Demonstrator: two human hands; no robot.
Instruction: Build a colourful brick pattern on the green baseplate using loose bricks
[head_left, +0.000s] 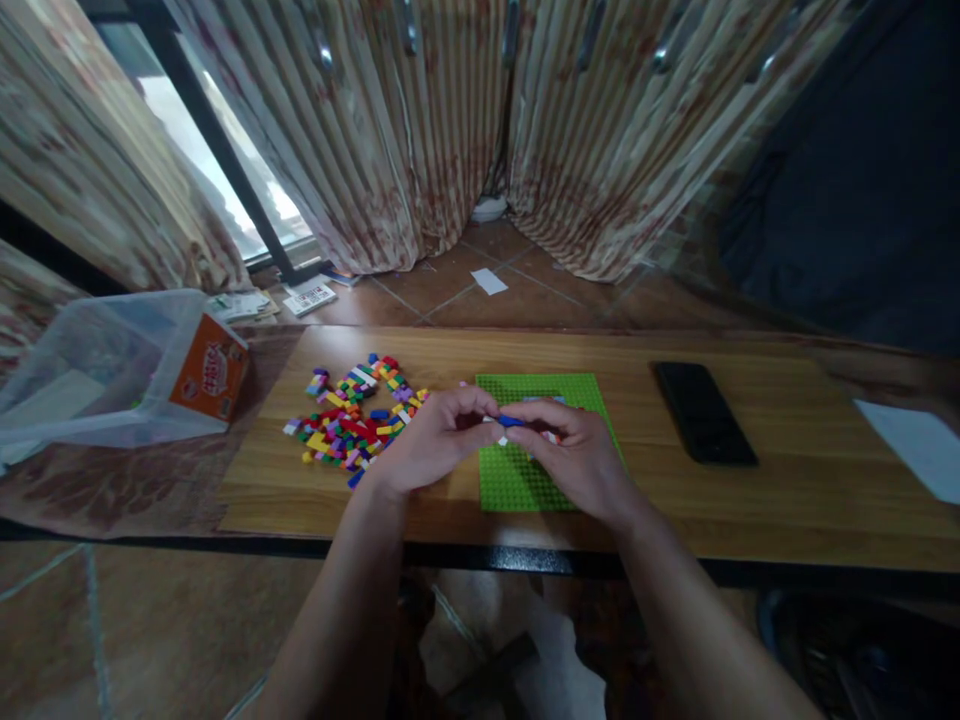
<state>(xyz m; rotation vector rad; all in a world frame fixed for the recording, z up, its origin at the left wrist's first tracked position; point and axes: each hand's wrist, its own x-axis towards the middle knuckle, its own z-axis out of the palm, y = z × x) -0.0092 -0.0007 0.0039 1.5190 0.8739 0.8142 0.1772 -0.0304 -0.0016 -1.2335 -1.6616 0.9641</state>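
Above the green baseplate (499, 490), my two hands meet fingertip to fingertip at a small blue brick (511, 421). My right hand (574, 445) pinches it between thumb and index finger. From the other side, my left hand (442, 435) is closed, its thumb and fingertips against the brick's left end. Small white and reddish pieces show just below and behind the fingers; whether they are held or lie on the plate, I cannot tell. Light blue-grey pieces on the plate's far part are mostly hidden by my right hand.
Left of the plate, a loose pile of coloured bricks (352, 430) lies on the wooden table (450, 530). A black phone (705, 413) rests to the right, with white paper (911, 445) beyond it. A clear plastic bin (112, 330) with an orange label stands at far left.
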